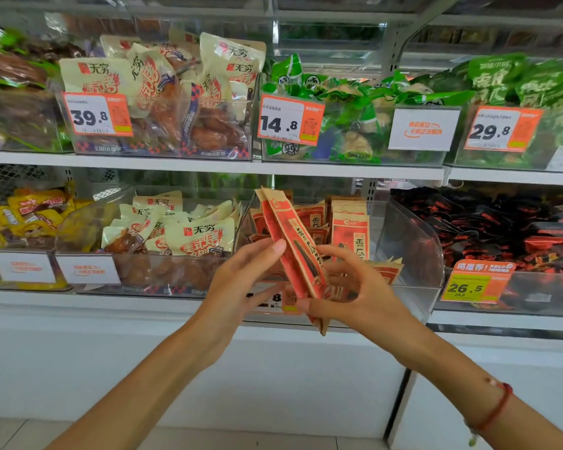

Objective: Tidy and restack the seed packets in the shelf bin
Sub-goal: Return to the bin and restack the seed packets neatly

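the right hand holds a small stack of red-and-kraft seed packets edge-on in front of the clear shelf bin, thumb on the near face and fingers curled behind, so this grip is clenched on the stack near its lower end. the stack tilts, top leaning left and away, its upper corners above the bin's front lip and its bottom corner poking below the hand. the left hand lies against the stack's left face with fingers straight, its grip released, fingertips touching the packets about midway up. more seed packets stand upright at the back of the bin, and a few lie flat toward the front right. the bin's right half has open room between those packets and its curved right wall. a red cord bracelet circles the right wrist. the neighbouring bin on the left holds cream snack bags.
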Tool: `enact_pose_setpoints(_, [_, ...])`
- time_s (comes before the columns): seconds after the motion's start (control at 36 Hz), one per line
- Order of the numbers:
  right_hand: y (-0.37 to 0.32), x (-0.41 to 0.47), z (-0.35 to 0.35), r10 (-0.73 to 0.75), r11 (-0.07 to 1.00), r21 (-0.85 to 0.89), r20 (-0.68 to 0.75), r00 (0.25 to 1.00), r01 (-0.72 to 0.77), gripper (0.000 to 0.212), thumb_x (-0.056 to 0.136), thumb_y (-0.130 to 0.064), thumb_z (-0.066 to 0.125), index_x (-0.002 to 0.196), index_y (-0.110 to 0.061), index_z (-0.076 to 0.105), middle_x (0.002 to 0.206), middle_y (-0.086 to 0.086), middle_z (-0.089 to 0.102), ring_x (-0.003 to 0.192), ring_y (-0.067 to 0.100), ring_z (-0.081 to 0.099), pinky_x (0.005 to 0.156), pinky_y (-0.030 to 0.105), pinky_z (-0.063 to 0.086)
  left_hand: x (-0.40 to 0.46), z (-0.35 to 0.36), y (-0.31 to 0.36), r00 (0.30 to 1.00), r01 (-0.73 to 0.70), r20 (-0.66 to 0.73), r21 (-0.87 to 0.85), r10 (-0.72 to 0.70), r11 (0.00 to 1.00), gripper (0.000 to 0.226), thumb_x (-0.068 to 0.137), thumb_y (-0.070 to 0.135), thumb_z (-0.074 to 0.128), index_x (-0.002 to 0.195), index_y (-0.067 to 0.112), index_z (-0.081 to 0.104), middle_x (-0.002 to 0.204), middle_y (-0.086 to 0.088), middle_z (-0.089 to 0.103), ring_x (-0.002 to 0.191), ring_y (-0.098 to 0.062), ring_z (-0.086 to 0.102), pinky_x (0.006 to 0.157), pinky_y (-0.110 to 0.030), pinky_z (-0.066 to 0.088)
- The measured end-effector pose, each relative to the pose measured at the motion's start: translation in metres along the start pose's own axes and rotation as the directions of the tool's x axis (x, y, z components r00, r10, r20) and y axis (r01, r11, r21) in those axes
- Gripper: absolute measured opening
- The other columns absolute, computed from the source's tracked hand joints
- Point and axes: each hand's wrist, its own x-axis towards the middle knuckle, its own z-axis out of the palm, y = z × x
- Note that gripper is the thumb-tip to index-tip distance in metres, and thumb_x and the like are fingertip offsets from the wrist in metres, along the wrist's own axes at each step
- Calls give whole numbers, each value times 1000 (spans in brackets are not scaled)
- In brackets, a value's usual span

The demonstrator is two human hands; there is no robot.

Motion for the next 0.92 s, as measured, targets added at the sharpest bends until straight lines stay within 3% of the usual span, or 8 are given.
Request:
enact_pose_setpoints(0.08, [-2,0,-1,45,998,30,80,996,-48,80,51,-43,80,123,-43,46,108,-14,64,96,-6,62,77,18,52,2,-3,2,999,20,33,-27,-19,999,69,65,54,76,124,22,62,114,-3,70,109,-16,65,97,-36,49])
enact_pose_setpoints(0.22, [-4,-4,2,111,987,97,194,975,-132,76,55,-38,82,124,-37,50,113,-8,64,102,8,65,93,34,51,1,-5,5,998,32,48,-44,-30,999,61,65,51,65,116,18,66,112,-9,70,106,-20,66,95,-34,49])
enact_pose_setpoints(0.33, [-4,-4,2,127,989,46,240,962,-142,64,63,-47,75,123,-37,53,110,-13,65,99,0,64,94,31,50,2,-9,5,995,64,79,-8,-63,998,51,69,49,63,110,20,69,110,-6,72,104,-17,67,94,-34,47])
enact_pose_setpoints(0.42, [-4,0,1,102,994,35,119,988,-107,59,64,-63,68,116,-35,62,108,-14,68,101,1,64,93,33,51,-1,-8,3,985,87,140,81,-98,993,46,73,48,68,112,23,70,105,-2,73,103,-13,67,94,-34,47])
enact_pose_setpoints(0.53, [-10,-1,-2,44,990,133,-41,998,-39,46,68,-51,65,108,-30,69,99,-9,72,94,5,67,79,25,57,-5,0,-1,970,112,189,204,-152,972,52,68,47,68,117,28,68,102,3,74,102,-12,67,97,-36,47])
enact_pose_setpoints(0.64, [-10,-2,-5,53,978,204,-87,995,-34,32,76,-33,67,104,-19,72,93,-4,74,85,8,70,68,20,56,-5,6,-6,969,132,175,235,-176,963,54,66,49,77,116,33,68,107,7,73,107,-11,65,103,-40,45])
enact_pose_setpoints(0.92, [-2,-1,-7,29,972,235,-114,993,-2,17,89,-17,59,98,-14,73,92,0,75,87,15,71,69,24,58,-4,11,-10,969,149,167,190,-181,970,53,58,47,73,109,33,70,104,6,74,107,-13,65,95,-33,50])
